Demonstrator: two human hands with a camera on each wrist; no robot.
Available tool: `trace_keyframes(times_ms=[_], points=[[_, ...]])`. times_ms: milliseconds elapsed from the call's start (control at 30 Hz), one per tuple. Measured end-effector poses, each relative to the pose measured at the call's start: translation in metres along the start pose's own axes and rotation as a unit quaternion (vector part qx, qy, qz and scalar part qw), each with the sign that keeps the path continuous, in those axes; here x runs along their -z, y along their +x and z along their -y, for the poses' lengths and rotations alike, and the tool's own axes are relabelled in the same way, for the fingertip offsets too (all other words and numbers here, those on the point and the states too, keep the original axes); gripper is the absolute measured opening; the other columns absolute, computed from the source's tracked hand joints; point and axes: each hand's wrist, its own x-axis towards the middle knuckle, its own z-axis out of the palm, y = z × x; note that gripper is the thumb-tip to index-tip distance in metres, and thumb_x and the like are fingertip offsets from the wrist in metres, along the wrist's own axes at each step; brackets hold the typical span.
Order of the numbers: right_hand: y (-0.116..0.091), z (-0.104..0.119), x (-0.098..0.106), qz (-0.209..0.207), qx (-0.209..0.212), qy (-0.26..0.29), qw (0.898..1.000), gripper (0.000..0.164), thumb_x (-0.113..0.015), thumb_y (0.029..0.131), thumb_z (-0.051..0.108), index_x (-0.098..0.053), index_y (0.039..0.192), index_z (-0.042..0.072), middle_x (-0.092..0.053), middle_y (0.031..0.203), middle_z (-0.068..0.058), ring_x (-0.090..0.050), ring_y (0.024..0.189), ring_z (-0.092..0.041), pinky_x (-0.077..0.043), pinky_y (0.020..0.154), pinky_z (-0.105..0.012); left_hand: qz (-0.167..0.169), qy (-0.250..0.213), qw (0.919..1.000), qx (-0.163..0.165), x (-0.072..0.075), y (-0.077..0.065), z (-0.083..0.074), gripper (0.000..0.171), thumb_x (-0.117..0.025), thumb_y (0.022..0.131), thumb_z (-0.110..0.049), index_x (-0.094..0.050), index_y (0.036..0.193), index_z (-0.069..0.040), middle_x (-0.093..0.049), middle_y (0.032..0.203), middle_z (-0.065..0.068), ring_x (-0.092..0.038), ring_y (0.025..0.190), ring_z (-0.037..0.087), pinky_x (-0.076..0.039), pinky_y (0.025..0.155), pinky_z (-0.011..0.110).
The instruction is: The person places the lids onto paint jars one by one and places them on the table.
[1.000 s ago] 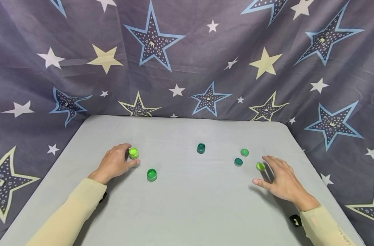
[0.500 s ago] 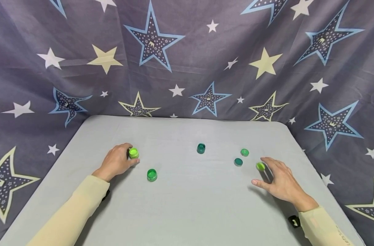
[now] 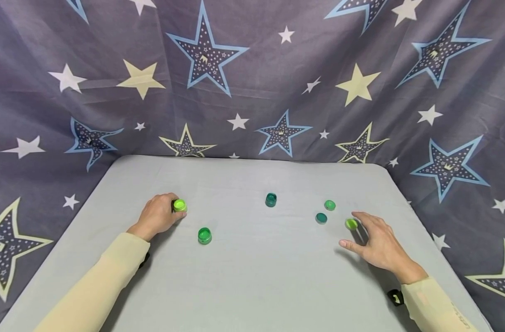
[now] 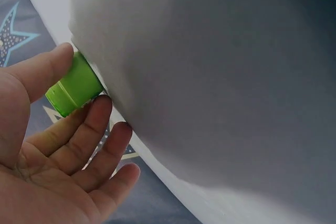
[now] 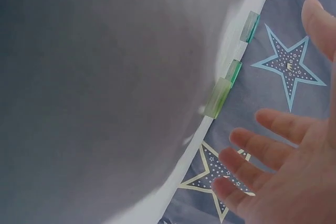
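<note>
My left hand (image 3: 155, 216) pinches a small lime-green jar (image 3: 179, 205) on the left of the table, with the jar's open top facing up. In the left wrist view the thumb lies on one side of this lime-green jar (image 4: 77, 83) and the fingers on the other. Over on the right, my right hand (image 3: 378, 243) hovers with spread fingers and holds nothing. Between its thumb and fingers, apart from them, a round lime-green lid (image 3: 351, 224) lies on the table. A green lid (image 3: 330, 205) and a dark teal lid (image 3: 321, 218) lie just left of it.
A green jar (image 3: 204, 235) stands nearer the front, right of the left hand. Farther back, near the middle, is a dark teal jar (image 3: 271, 199). The pale table (image 3: 261, 276) ends at a star-patterned curtain (image 3: 252, 83) behind and at both sides.
The left thumb and fingers have drawn in against the lime-green jar, and the hand has come slightly forward. My right hand has barely shifted; the lids and other jars stay put.
</note>
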Motion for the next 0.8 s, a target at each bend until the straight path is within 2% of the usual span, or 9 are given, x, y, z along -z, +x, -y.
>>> trace_keyframes(times_ms=[400, 800], points=[[0.002, -0.002, 0.003, -0.011, -0.006, -0.002, 1.000, 0.081, -0.083, 0.084, 0.045, -0.053, 0.142, -0.002, -0.055, 0.140, -0.029, -0.048, 0.127, -0.053, -0.033, 0.103, -0.069, -0.011, -0.003, 0.9999, -0.006, -0.001, 0.001, -0.002, 0.037, -0.083, 0.086, -0.019, -0.068, 0.111, 0.005, -0.070, 0.097, 0.018, -0.063, 0.093, 0.040, -0.047, 0.085, 0.056], [0.006, -0.003, 0.005, -0.014, -0.019, -0.007, 1.000, 0.070, -0.083, 0.086, 0.032, -0.055, 0.139, -0.005, -0.059, 0.135, -0.029, -0.051, 0.123, -0.053, -0.036, 0.101, -0.068, -0.005, -0.034, 0.9994, -0.005, 0.005, -0.006, -0.020, 0.044, -0.081, 0.087, -0.019, -0.067, 0.121, 0.005, -0.069, 0.102, 0.017, -0.064, 0.096, 0.037, -0.050, 0.084, 0.052]])
